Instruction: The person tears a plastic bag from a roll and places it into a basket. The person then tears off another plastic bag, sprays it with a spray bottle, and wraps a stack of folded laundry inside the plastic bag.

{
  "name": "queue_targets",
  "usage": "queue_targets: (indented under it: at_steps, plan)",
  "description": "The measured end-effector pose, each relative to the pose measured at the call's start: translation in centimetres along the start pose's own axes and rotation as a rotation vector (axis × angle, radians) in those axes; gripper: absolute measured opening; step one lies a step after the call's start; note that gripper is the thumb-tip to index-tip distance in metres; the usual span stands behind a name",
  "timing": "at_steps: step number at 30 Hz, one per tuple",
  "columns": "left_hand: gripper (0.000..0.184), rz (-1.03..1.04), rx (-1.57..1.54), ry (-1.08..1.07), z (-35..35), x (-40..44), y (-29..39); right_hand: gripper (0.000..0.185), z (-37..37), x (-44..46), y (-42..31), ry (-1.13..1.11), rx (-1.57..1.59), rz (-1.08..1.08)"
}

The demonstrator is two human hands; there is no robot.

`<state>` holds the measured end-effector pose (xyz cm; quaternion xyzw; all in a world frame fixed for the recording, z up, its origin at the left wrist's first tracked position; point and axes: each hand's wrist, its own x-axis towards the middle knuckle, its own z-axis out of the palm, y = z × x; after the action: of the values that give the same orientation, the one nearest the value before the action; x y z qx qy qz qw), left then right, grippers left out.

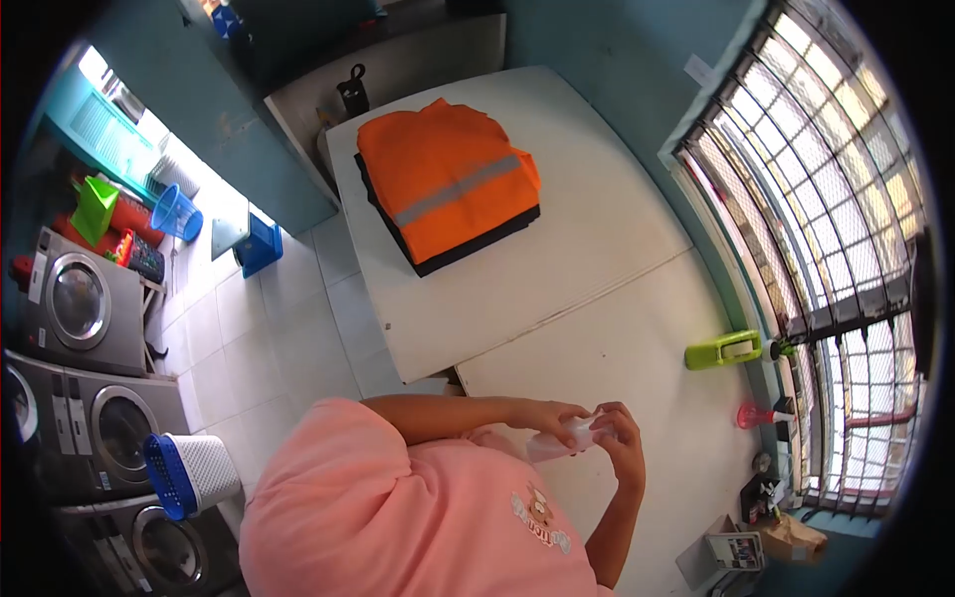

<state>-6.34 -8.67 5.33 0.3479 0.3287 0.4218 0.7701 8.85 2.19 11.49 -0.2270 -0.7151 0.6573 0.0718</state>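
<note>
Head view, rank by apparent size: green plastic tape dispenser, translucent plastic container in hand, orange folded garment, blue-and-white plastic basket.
1. Orange folded garment
2. Blue-and-white plastic basket
3. Unsure: green plastic tape dispenser and translucent plastic container look alike; fingers hide part of the container.

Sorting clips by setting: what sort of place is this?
Most likely a laundry room or small laundry shop: several grey front-loading washers or dryers, a white perforated laundry basket near them, and a folded orange hi-vis garment on the white table.
</note>
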Motion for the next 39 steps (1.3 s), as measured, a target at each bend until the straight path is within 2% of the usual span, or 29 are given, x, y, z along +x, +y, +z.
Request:
queue_targets:
  at_steps: [1, 2, 3, 4, 5, 6, 8, 10, 12, 16, 20, 22, 27, 30, 36, 39]
  plan:
    - [0.054, -0.003, -0.016, 0.061, -0.8, -0.7, 0.2, 0.021, 0.8, 1.0, 0.1, -0.012, -0.014, 0.007]
    - [0.054, 0.011, -0.026, 0.064, -1.7, -1.3, 0.2, 0.029, 1.9, 2.2, -0.1, 0.094, 0.12, 0.021]
    - [0.052, 0.0, 0.106, 0.23, -2.5, -1.8, 0.2, 0.037, 3.2, 3.3, -0.2, 0.202, 0.255, 0.036]
    - [0.051, -0.015, 0.24, 0.396, -3.3, -2.2, 0.3, 0.037, 4.5, 4.4, 0.0, 0.194, 0.245, 0.039]
    - [0.053, 0.001, 0.293, 0.513, -4.0, -2.9, 0.8, 0.043, 5.9, 5.6, 0.4, 0.343, 0.307, 0.116]
    - [0.053, 0.009, 0.288, 0.513, -4.4, -3.7, 1.2, 0.051, 7.2, 6.5, 1.0, 0.495, 0.369, 0.194]
    - [0.058, 0.074, 0.452, 0.786, -5.2, -5.0, 2.1, 0.048, 9.4, 7.9, 2.7, 0.458, 0.447, 0.342]
    - [0.062, 0.092, 0.483, 0.796, -6.2, -5.7, 2.5, 0.042, 11.3, 8.9, 2.8, 0.418, 0.542, 0.35]
    - [0.061, 0.011, 0.493, 0.795, -7.0, -6.4, 3.1, 0.037, 12.4, 9.8, 2.7, 0.407, 0.496, 0.345]
    - [0.058, 0.032, 0.527, 0.763, -7.9, -6.8, 2.8, 0.03, 12.9, 10.5, 3.5, 0.387, 0.483, 0.377]
    - [0.052, 0.012, 0.584, 0.714, -8.0, -7.3, 3.1, 0.03, 13.0, 10.0, 3.4, 0.392, 0.54, 0.427]
    - [0.047, 0.135, 0.575, 0.74, -8.2, -7.4, 2.1, 0.031, 13.0, 9.4, 4.3, 0.384, 0.633, 0.419]
    - [0.042, 0.1, 0.462, 0.774, -8.5, -6.6, 0.1, 0.032, 12.9, 8.5, 4.6, 0.375, 0.662, 0.461]
    - [0.037, 0.083, 0.514, 0.773, -8.5, -6.3, 0.0, 0.032, 12.9, 8.0, 4.6, 0.387, 0.687, 0.436]
    - [0.028, 0.055, 0.418, 0.812, -8.1, -6.3, 0.5, 0.031, 12.8, 7.1, 5.2, 0.404, 0.747, 0.391]
    - [0.024, -0.074, 0.361, 0.773, -8.0, -6.6, 1.2, 0.03, 12.7, 6.9, 5.4, 0.398, 0.745, 0.394]
